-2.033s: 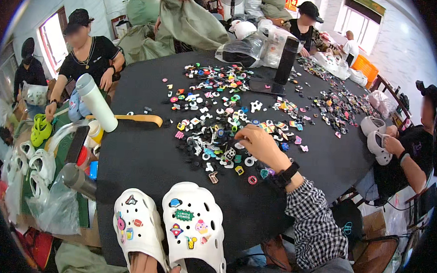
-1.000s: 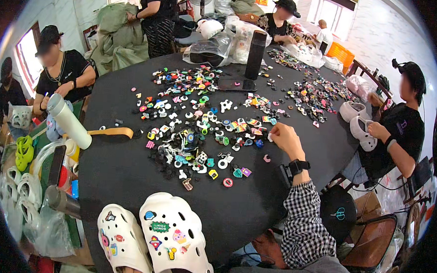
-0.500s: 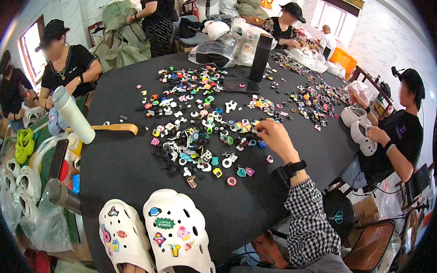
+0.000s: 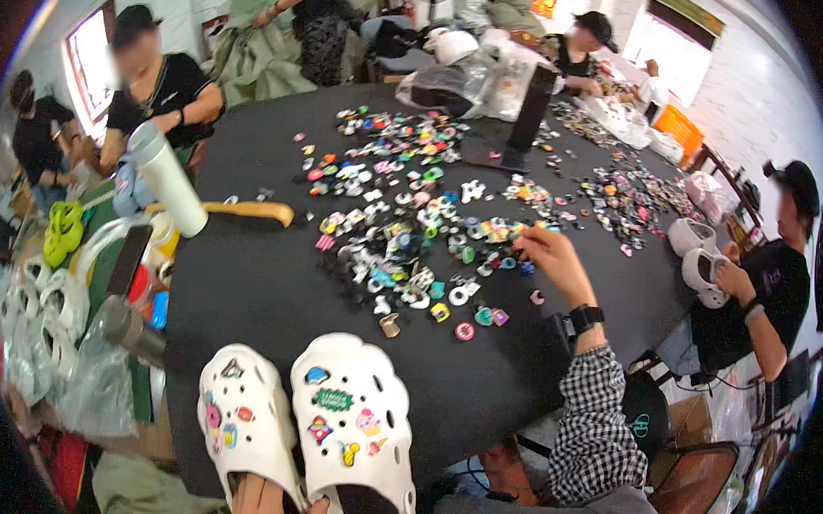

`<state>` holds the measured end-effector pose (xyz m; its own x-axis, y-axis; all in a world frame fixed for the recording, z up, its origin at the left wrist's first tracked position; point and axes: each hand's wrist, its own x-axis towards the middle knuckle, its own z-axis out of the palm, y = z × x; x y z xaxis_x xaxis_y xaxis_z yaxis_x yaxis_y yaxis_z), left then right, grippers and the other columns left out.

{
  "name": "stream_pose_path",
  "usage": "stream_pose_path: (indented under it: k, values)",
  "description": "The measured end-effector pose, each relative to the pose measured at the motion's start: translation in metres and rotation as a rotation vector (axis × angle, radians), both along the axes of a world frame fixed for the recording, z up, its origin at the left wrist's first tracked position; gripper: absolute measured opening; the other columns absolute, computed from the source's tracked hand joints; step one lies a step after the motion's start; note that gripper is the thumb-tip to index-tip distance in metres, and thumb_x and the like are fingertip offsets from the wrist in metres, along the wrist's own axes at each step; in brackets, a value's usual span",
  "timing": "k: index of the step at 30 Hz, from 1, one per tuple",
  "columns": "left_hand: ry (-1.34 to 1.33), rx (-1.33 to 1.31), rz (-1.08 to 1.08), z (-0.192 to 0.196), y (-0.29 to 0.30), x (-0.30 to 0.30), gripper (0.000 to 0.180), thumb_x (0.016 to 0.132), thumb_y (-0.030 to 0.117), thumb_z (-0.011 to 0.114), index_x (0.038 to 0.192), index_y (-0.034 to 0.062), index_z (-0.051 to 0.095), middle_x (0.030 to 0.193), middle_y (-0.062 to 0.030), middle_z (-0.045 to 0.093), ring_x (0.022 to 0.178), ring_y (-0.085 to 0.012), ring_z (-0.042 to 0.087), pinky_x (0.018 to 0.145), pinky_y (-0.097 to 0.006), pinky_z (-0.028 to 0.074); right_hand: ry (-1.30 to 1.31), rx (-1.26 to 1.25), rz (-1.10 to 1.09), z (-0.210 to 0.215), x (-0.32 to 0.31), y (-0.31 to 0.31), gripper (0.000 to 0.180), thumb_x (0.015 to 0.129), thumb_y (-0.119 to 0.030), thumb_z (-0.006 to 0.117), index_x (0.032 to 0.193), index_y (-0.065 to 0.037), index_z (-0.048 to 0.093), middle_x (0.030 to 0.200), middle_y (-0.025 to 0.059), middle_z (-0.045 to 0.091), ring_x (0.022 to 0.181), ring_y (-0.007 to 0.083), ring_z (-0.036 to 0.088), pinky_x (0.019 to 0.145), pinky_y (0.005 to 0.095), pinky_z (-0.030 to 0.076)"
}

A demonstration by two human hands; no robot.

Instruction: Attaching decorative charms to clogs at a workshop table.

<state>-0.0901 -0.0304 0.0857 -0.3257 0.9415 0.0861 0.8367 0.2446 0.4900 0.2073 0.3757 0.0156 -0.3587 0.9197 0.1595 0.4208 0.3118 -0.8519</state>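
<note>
Two white clogs lie side by side at the table's near edge, toes pointing away, both dotted with colourful shoe charms. My left hand (image 4: pixel 263 500) has its fingers inside the left clog (image 4: pixel 271 458), with its thumb by the right clog (image 4: pixel 343 348), gripping the pair. Ahead of them spreads a heap of loose shoe charms (image 4: pixel 403 247). At the heap's right side is my right hand (image 4: pixel 562 268), wearing a dark wristband, thumb and fingers pinched together among the charms. Whatever lies between those fingertips is too small to make out.
A pale green bottle (image 4: pixel 169 180) and a wooden-handled tool (image 4: pixel 253 211) are at the left. A black upright box (image 4: pixel 533 106) stands beyond the heap, near plastic bags (image 4: pixel 507 77). Coworkers sit around the table; one at the right holds white clogs (image 4: pixel 702 274).
The whole view has shifted, so the table appears farther right. My right hand remains at the heap's right side with fingers pinched; my left hand still holds the clogs.
</note>
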Motion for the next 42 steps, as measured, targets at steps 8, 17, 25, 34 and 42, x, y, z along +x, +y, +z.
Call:
stream_pose_path:
  k: [8, 17, 25, 34, 42]
  values:
    - [-0.021, 0.043, 0.005, -0.001, 0.005, 0.0, 0.036, 0.075, 0.021, 0.073, 0.093, -0.0057, 0.056, 0.094, -0.0224, 0.054, 0.088, -0.0416, 0.051, 0.074, -0.046, 0.041, 0.179, -0.027, 0.114, 0.043, -0.019, -0.041, 0.018, 0.096, -0.013, 0.052, 0.106, 0.001, 0.058, 0.087, 0.0026, 0.063, 0.074, 0.008, 0.055, 0.067, 0.0229, 0.045]
    - [-0.008, 0.147, -0.012, -0.003, -0.006, -0.003, 0.037, 0.077, 0.021, 0.071, 0.098, -0.0053, 0.057, 0.095, -0.0226, 0.054, 0.089, -0.0418, 0.052, 0.075, -0.046, 0.043, 0.145, -0.111, 0.384, 0.072, -0.068, -0.158, 0.017, 0.094, 0.0, 0.044, 0.104, 0.001, 0.058, 0.085, 0.0054, 0.061, 0.072, 0.0096, 0.058, 0.065, 0.0245, 0.048]
    - [0.013, 0.222, -0.006, -0.02, -0.007, 0.007, 0.035, 0.072, 0.022, 0.073, 0.095, -0.0019, 0.062, 0.096, -0.0145, 0.057, 0.092, -0.0356, 0.055, 0.081, -0.045, 0.045, 0.127, -0.139, 0.477, 0.049, -0.086, -0.241, 0.014, 0.09, 0.002, 0.051, 0.102, 0.004, 0.06, 0.088, 0.01, 0.061, 0.072, 0.0142, 0.062, 0.065, 0.0273, 0.05]
    - [0.169, 0.359, 0.096, -0.048, -0.027, 0.04, 0.021, 0.071, 0.016, 0.07, 0.079, -0.0004, 0.061, 0.085, -0.0126, 0.056, 0.084, -0.0343, 0.054, 0.074, -0.045, 0.043, 0.247, -0.16, 0.504, 0.024, -0.1, -0.297, 0.014, 0.094, -0.001, 0.05, 0.104, 0.005, 0.057, 0.089, 0.0084, 0.061, 0.074, 0.0109, 0.061, 0.066, 0.0239, 0.05]
    - [0.147, 0.5, 0.205, -0.086, -0.036, 0.061, 0.022, 0.072, 0.017, 0.07, 0.083, -0.0004, 0.063, 0.088, -0.0125, 0.058, 0.084, -0.0343, 0.055, 0.071, -0.044, 0.043, 0.331, -0.147, 0.457, 0.011, -0.101, -0.317, 0.013, 0.093, -0.004, 0.048, 0.1, 0.002, 0.057, 0.08, 0.0038, 0.058, 0.066, 0.0065, 0.052, 0.059, 0.0218, 0.042]
